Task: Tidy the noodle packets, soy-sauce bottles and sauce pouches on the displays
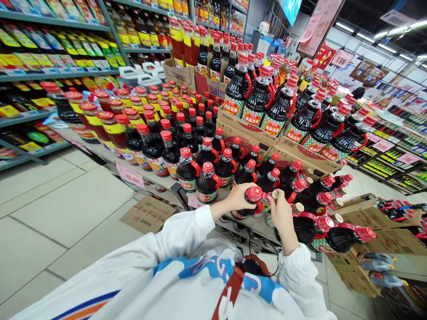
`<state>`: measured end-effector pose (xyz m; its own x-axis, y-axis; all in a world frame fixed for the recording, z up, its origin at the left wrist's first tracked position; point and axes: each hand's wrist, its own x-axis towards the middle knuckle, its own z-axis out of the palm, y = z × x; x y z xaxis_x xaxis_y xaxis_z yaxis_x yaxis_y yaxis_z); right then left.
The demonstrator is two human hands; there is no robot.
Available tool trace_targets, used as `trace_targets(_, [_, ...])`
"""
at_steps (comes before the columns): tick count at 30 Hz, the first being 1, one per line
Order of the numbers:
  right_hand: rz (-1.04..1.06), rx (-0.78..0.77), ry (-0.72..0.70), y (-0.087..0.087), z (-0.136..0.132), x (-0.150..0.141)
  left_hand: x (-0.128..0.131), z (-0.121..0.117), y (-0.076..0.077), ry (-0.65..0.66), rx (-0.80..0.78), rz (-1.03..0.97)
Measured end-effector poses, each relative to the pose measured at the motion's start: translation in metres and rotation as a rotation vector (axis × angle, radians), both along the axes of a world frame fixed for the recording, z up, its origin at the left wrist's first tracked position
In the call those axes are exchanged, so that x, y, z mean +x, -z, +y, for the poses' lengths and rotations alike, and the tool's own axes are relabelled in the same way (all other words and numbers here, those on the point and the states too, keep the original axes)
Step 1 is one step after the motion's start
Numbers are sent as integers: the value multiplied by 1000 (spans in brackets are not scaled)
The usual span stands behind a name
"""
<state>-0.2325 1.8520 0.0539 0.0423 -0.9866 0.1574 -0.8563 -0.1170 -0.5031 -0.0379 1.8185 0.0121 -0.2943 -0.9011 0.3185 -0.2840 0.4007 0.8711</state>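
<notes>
At the front edge of the display, my left hand (240, 197) is wrapped around the upper part of a dark soy sauce bottle (255, 193) with a red cap. The bottle stands upright, and its lower part is partly hidden. Just to the right, my right hand (282, 213) is closed at a small bottle with a beige cap (275, 194), thumb and forefinger on either side of the cap. Its body is mostly hidden by the hand. Beside my left hand stand more handled soy sauce bottles (207, 184) with red caps.
Cartons (247, 133) of larger handled bottles (278, 111) rise behind. Jars with red lids (113, 124) line the display's left side. A flattened cardboard piece (148, 213) lies on the tiled floor (66, 200). Cartons (370, 222) are stacked at right; shelves (60, 73) stand at left.
</notes>
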Motion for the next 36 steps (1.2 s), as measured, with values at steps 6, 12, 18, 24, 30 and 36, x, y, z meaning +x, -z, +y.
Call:
trace_targets(6, [-172,12,-138,3,-15,12,8,23,12,-186,-92,49])
trace_targets(12, [-245,92,-341,1,-32,30,11,51,18,-252,-136,25])
trace_targets(18, [-195,183,-621,-13,-65,52,-8,62,22,-361,-186,45])
trace_targets(24, [-84,329,-874,-34,-98,61,-33,44,28,-416,-188,23])
trace_targets(30, [-63,405,-940,-37,-118,55,-59,18,37,-439,-180,20])
trace_targets(36, [-285,575,-901,-38,-129,51,-72,8,31,-423,-110,-26])
